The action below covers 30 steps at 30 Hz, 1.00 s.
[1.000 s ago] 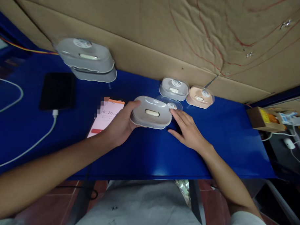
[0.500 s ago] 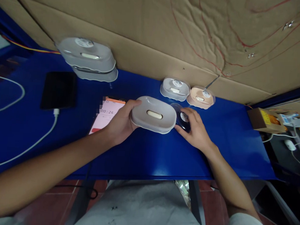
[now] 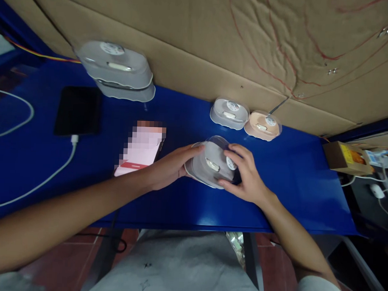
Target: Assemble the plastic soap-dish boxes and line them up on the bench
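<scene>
Grey oval dish (image 3: 197, 171) is lying just right of the left hand (image 3: 169, 168), in front of the person, over the worktop (image 3: 185, 211); long axis apparently running crosswise, dipping rightward. Clear cover (image 3: 217, 142) is overlapping most of it, labelled end facing the right hand (image 3: 248, 175); whether the rims are meeting, cannot tell.

Left hand is gripping the dish's left end, thumb on top, fingers mostly hidden. Right hand is half-curled, holding the cover's right end between fingers and thumb.

Dish is looking smooth, like moulded plastic; pale capsule-shaped insert (image 3: 213, 165) is showing through. Cover is glossy, domed, thin-walled, bearing a round white label (image 3: 230, 163).

Farther out: phone (image 3: 143, 150) is lying beyond the left forearm. Grey covered dish (image 3: 229, 114) and peach covered dish (image 3: 263, 126) are standing side by side near the creased cardboard wall (image 3: 184, 47). Leftward, grey stack (image 3: 120, 70) is standing behind a flat black tablet (image 3: 77, 111).
</scene>
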Each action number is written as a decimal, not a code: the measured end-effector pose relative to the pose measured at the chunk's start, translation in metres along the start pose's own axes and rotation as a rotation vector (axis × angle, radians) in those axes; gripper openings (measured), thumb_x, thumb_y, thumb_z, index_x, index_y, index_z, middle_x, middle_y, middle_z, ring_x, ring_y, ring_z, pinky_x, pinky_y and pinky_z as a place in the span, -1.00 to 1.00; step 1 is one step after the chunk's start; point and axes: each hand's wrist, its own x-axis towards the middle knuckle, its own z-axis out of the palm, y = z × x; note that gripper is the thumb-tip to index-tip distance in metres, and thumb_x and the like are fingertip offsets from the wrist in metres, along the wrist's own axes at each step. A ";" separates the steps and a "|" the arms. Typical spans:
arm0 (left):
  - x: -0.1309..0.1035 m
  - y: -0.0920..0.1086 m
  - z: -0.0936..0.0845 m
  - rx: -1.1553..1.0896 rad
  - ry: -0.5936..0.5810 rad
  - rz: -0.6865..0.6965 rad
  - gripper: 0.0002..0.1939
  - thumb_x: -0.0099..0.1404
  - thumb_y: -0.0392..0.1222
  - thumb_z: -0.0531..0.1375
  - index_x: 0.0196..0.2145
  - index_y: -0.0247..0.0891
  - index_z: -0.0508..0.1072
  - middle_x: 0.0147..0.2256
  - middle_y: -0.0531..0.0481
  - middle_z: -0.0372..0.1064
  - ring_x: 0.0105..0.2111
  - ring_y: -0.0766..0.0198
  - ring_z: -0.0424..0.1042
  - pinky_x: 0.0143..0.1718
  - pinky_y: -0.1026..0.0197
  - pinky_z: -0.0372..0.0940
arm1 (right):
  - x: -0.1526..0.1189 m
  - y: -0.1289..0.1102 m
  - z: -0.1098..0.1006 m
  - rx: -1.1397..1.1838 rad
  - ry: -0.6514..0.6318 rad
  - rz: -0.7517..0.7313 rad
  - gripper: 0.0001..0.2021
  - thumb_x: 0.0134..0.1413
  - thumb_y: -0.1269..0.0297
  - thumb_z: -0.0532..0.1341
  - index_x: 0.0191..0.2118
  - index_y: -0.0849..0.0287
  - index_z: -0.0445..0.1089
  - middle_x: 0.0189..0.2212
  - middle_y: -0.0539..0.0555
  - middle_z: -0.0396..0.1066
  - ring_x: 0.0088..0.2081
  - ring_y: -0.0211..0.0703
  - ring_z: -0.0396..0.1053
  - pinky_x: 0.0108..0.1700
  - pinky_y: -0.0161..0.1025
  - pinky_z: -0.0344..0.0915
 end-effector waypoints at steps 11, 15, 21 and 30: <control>0.001 -0.003 -0.003 -0.080 -0.089 -0.057 -0.50 0.47 0.26 0.23 0.07 -0.17 0.65 0.04 -0.15 0.64 0.05 0.02 0.56 -0.02 0.11 0.46 | -0.003 -0.002 0.008 -0.024 0.008 -0.101 -0.15 0.24 -0.05 0.39 0.51 -0.15 -0.01 0.31 0.22 0.25 0.37 0.34 0.24 0.33 0.36 0.29; 0.001 -0.002 -0.002 -0.091 -0.090 -0.052 -0.52 0.49 0.23 0.21 0.08 -0.16 0.65 0.04 -0.14 0.64 0.08 0.02 0.55 0.04 0.10 0.43 | -0.003 -0.002 0.009 -0.035 0.007 -0.112 -0.15 0.24 -0.06 0.39 0.51 -0.15 0.01 0.31 0.22 0.25 0.37 0.34 0.24 0.33 0.34 0.30; 0.002 -0.003 -0.003 -0.106 -0.068 -0.030 -0.53 0.52 0.22 0.18 0.01 -0.20 0.67 0.00 -0.16 0.65 0.04 0.03 0.57 0.00 0.13 0.43 | -0.001 -0.006 0.011 -0.042 -0.044 -0.052 -0.17 0.30 -0.06 0.33 0.53 -0.13 -0.05 0.36 0.25 0.19 0.42 0.36 0.19 0.38 0.40 0.24; 0.001 0.002 -0.002 -0.059 -0.007 0.023 -0.53 0.53 0.21 0.18 0.12 -0.15 0.63 0.05 -0.13 0.63 0.06 0.03 0.53 0.01 0.12 0.42 | -0.003 -0.005 0.015 -0.012 -0.020 -0.020 -0.25 0.30 0.05 0.36 0.48 -0.13 0.04 0.44 0.25 0.07 0.47 0.36 0.11 0.39 0.41 0.23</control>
